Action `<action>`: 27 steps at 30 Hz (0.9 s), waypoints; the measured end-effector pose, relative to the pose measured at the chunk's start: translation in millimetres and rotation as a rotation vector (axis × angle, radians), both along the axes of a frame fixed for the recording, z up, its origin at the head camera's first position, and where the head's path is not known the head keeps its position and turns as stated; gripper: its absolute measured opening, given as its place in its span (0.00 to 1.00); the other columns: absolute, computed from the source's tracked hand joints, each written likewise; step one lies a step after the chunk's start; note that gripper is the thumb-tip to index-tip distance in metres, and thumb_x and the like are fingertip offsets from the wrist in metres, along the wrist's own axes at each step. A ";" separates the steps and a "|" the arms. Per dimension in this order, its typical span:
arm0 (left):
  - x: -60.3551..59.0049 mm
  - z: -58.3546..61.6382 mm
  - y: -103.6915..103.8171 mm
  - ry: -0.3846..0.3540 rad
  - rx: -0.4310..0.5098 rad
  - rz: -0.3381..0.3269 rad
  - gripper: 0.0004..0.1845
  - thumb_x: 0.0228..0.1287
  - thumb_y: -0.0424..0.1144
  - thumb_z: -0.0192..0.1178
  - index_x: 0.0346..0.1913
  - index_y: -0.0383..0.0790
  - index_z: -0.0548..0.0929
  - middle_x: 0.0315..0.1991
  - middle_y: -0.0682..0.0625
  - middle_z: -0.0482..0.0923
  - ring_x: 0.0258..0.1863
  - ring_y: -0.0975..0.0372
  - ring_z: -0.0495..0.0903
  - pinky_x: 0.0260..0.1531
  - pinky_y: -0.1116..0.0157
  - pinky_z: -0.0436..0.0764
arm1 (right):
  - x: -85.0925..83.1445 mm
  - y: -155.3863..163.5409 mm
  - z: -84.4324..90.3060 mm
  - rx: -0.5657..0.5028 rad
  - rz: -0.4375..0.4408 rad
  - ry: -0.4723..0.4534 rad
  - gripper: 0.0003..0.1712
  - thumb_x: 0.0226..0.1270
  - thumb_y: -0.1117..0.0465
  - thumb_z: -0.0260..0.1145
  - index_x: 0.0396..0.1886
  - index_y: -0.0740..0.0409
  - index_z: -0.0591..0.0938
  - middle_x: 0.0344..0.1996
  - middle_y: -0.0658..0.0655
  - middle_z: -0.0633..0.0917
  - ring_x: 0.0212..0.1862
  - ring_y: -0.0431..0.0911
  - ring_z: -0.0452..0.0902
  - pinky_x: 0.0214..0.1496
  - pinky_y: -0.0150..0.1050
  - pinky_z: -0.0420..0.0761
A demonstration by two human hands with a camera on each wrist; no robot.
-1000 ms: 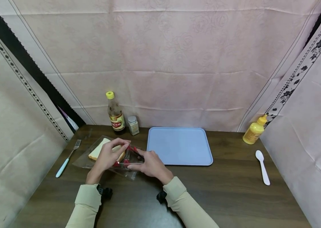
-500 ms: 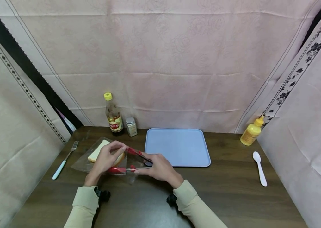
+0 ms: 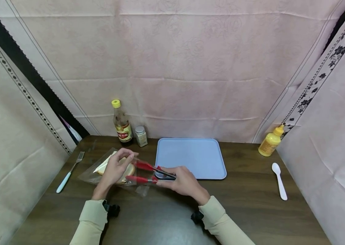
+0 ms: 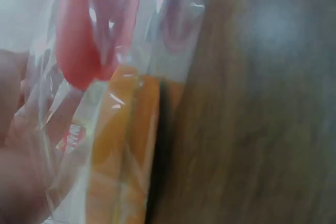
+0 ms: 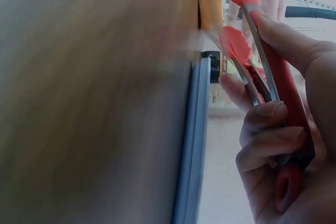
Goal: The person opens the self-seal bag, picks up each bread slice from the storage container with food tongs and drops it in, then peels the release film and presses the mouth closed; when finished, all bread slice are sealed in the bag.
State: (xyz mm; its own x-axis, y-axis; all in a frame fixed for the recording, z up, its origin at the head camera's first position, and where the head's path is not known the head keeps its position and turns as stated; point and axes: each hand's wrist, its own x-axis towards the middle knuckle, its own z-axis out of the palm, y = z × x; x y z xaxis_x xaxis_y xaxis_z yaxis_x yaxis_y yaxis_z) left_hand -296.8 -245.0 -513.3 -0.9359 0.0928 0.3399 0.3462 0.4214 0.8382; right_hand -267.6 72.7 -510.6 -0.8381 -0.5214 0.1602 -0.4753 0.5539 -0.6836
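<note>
Closest in, gripping red-and-metal tongs (image 3: 143, 165) in the right hand (image 3: 183, 181), with fingers curled round the handles, and pinching a clear plastic bag (image 3: 88, 175) by its edge in the left hand (image 3: 117, 169). Aiming the tongs' spread, red tips toward nine o'clock, near the bread (image 3: 105, 165) in the bag. Over the brown table (image 3: 236, 207), passing a fork (image 3: 66, 179) at nine o'clock from the left hand, a white spoon (image 3: 280, 183) at three from the right. Farther back, reaching a blue tray (image 3: 190, 157) at twelve from the right hand, a yellow bottle (image 3: 269, 143) at two. Farthest, meeting a small jar (image 3: 141, 137) at one from the left hand, a sauce bottle (image 3: 123, 131) at twelve, before pale cloth (image 3: 178, 68).
</note>
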 end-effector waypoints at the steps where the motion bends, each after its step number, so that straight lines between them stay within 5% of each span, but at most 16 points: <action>1: -1.7 -2.2 -0.6 0.013 0.001 -0.002 0.10 0.84 0.47 0.61 0.54 0.46 0.84 0.54 0.48 0.92 0.50 0.63 0.90 0.73 0.42 0.73 | 1.6 5.2 0.7 -0.005 0.005 -0.013 0.36 0.68 0.31 0.75 0.72 0.36 0.82 0.40 0.49 0.93 0.22 0.36 0.62 0.26 0.31 0.69; 6: -3.5 -4.7 -1.2 0.023 -0.003 0.090 0.11 0.86 0.47 0.57 0.55 0.43 0.80 0.54 0.52 0.92 0.55 0.59 0.89 0.64 0.62 0.77 | 8.8 32.2 5.9 -0.011 -0.014 -0.018 0.34 0.68 0.32 0.75 0.71 0.35 0.84 0.45 0.48 0.94 0.21 0.34 0.58 0.24 0.31 0.67; 12: -4.7 -4.6 -5.6 0.005 0.026 0.195 0.14 0.85 0.49 0.58 0.54 0.41 0.82 0.59 0.49 0.91 0.60 0.54 0.87 0.69 0.51 0.76 | 9.3 77.4 3.1 -0.051 -0.112 0.051 0.46 0.65 0.34 0.79 0.78 0.44 0.77 0.47 0.49 0.94 0.34 0.43 0.76 0.35 0.32 0.75; 14: -5.2 -3.3 -6.9 -0.002 0.047 0.197 0.15 0.84 0.50 0.60 0.54 0.41 0.84 0.61 0.49 0.90 0.61 0.53 0.87 0.72 0.45 0.75 | 7.8 96.2 0.8 -0.073 -0.175 0.074 0.49 0.64 0.36 0.81 0.79 0.49 0.76 0.53 0.53 0.93 0.40 0.47 0.79 0.40 0.32 0.76; 20: -3.9 -1.5 -6.7 -0.036 0.037 0.142 0.17 0.81 0.52 0.63 0.53 0.40 0.87 0.62 0.49 0.89 0.60 0.53 0.85 0.79 0.37 0.65 | 5.4 163.6 -5.6 -0.067 -0.415 0.083 0.48 0.67 0.40 0.80 0.79 0.58 0.75 0.43 0.61 0.89 0.35 0.47 0.75 0.34 0.35 0.75; 27: -7.7 -3.8 -7.9 0.015 -0.033 0.084 0.14 0.81 0.49 0.64 0.51 0.41 0.88 0.60 0.48 0.90 0.63 0.50 0.84 0.78 0.38 0.68 | 2.3 232.5 -3.0 0.005 -0.692 -0.080 0.38 0.73 0.32 0.71 0.58 0.61 0.77 0.38 0.59 0.80 0.36 0.49 0.73 0.34 0.40 0.72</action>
